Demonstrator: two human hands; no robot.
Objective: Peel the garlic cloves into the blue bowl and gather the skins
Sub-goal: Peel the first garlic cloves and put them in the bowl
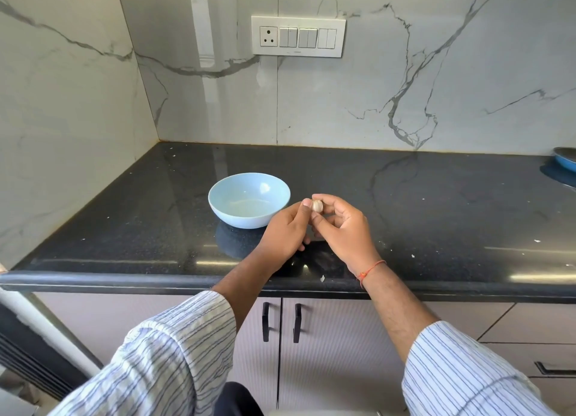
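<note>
A pale blue bowl (248, 199) stands on the black counter (156, 228), and I see nothing inside it. Just right of its rim, both my hands hold one garlic clove (317, 205), still in its whitish skin, a little above the counter. My left hand (285, 233) has its thumb tip pressed against the clove's left side. My right hand (344, 225) pinches the clove from the right with curled fingers. A small scrap of skin (322, 278) lies near the counter's front edge.
Tiny white flecks are scattered over the counter. A blue dish (565, 160) sits at the far right edge by the marble wall. A switch panel (298, 36) is on the back wall. Cabinet doors with black handles (266, 321) are below the counter.
</note>
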